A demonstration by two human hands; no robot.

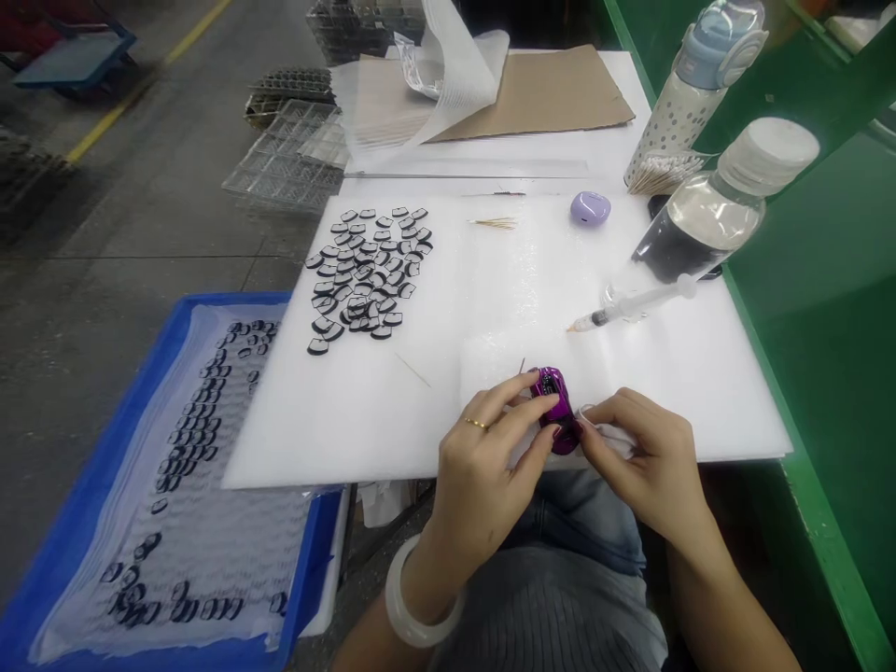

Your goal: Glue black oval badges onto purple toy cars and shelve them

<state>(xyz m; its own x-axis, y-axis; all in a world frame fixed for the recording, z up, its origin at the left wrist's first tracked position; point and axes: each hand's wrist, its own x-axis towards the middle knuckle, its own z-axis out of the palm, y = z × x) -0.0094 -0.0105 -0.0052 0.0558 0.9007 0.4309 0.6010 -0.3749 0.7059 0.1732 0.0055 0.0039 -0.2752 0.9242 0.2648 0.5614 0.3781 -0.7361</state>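
Near the front edge of the white foam sheet, my left hand point(490, 457) is closed around a shiny purple toy car body point(555, 411), its fingers on the upper side and thumb below. A thin dark stick point(522, 366) pokes up beside the left fingers. My right hand point(644, 457) is pinched at the toy car's right edge, with a white cloth point(620, 439) bunched in it. The fingers hide part of both cloth and car. A syringe point(630, 304) with an orange tip lies beyond the right hand.
Small black-rimmed pieces point(371, 271) cover the sheet's left side; more lie in a blue tray point(175, 345) below. Toothpicks point(496, 223), a lilac case point(590, 209), a bottle of dark liquid point(707, 219), cotton swabs point(665, 173) and a dotted drink bottle point(682, 103) stand farther back.
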